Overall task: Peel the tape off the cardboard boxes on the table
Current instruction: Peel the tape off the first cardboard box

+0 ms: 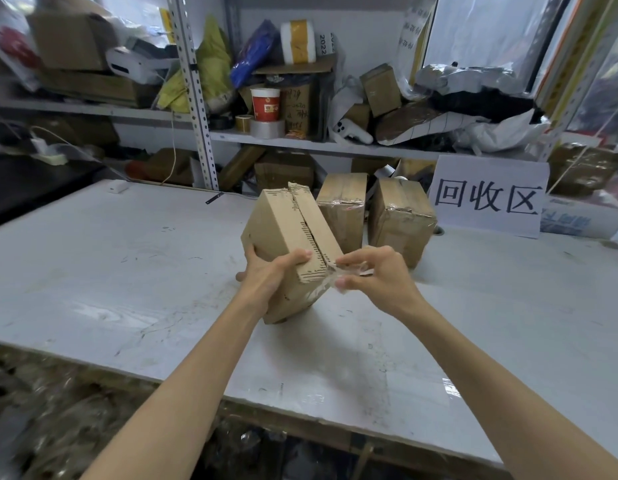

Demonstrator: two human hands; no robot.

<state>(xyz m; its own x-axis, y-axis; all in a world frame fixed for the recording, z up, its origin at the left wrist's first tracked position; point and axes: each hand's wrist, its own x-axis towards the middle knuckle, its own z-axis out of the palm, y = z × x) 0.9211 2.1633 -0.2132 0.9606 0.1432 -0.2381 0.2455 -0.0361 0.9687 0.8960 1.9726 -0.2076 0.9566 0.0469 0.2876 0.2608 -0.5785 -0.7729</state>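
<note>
A cardboard box stands tilted on the white table, its top seam showing torn paper where tape came away. My left hand grips the box's near left side, thumb on top. My right hand pinches a crumpled strip of clear tape that still clings to the box's near corner. Two more boxes stand behind, one in the middle and one to its right, both wrapped with clear tape.
A white sign with black characters leans at the back right. Metal shelves behind the table hold boxes, tape rolls, a red cup and bags. Debris lies below the table's front edge.
</note>
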